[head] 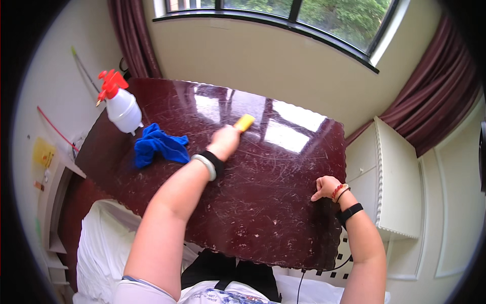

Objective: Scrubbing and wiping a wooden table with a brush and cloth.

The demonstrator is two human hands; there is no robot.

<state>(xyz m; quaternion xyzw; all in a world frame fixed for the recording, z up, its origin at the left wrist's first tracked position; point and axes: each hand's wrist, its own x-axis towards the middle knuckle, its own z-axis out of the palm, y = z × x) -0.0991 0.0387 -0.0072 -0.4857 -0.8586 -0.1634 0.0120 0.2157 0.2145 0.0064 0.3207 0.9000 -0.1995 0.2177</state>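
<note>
My left hand (pixel 224 141) reaches over the middle of a dark red, glossy wooden tabletop (pixel 243 197). It grips a small yellow tool (pixel 245 122) with a flat, wide end, perhaps a scraper; the fingers hide its handle. Near the right edge of the tabletop, my right hand (pixel 327 188) is low over the surface with its fingers loosely curled. No object shows in it, though its palm is hidden. A crumpled blue cloth (pixel 161 146) lies left of my left hand. Behind the cloth stands a white pump spray bottle (pixel 124 112) with a red head.
Scratches and pale marks cover the tabletop, which also reflects the window (pixel 288 11). A white cabinet (pixel 398 182) stands close to its right edge. White fabric (pixel 102 235) lies below the near left edge. A black cable (pixel 300 287) hangs near my body.
</note>
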